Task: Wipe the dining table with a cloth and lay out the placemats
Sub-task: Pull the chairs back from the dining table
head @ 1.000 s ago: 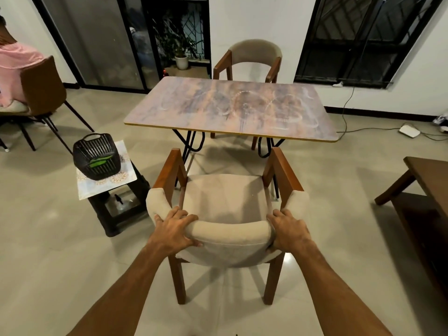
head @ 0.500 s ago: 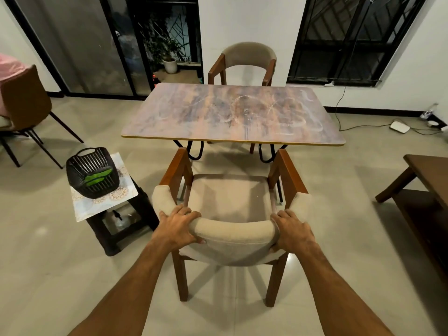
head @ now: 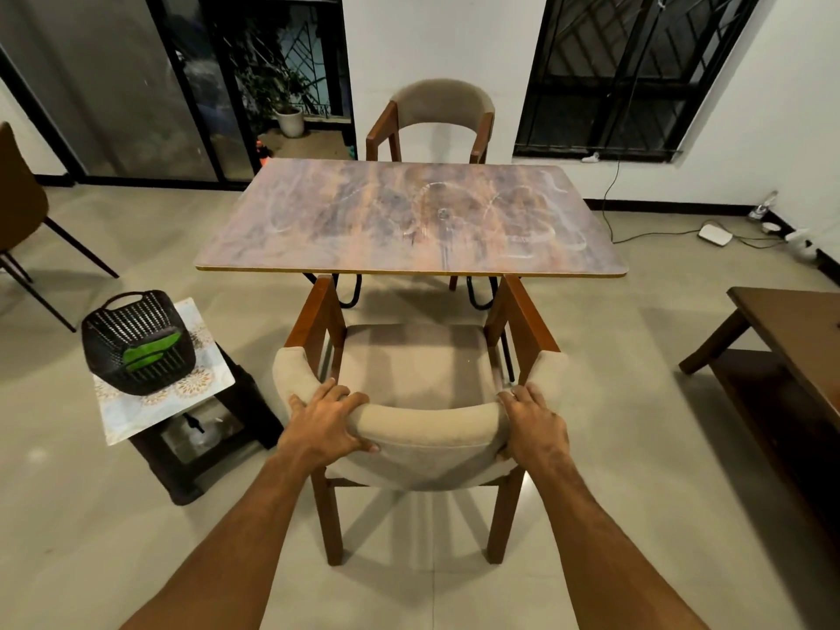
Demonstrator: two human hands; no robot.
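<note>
The dining table (head: 318,220) stands ahead, its marbled brown top streaked with pale swirl marks. A beige padded chair with a wooden frame (head: 427,429) faces the table's near edge, its front arms just under the edge. My left hand (head: 325,425) grips the left part of the chair's curved backrest. My right hand (head: 532,422) grips the right part, fingers curled over the top. A black basket (head: 136,343) with something green inside sits on a patterned mat (head: 150,411) on a low stool to the left. No cloth is visible apart from that.
A second beige chair (head: 438,115) stands at the table's far side. A dark chair (head: 22,211) is at far left, a dark wooden bench (head: 791,356) at right. Cables and a white device (head: 716,235) lie on the floor by the right wall.
The chair, held by both hands, has moved forward toward the table; its arms now reach the table's near edge. The view has come closer to the table.
</note>
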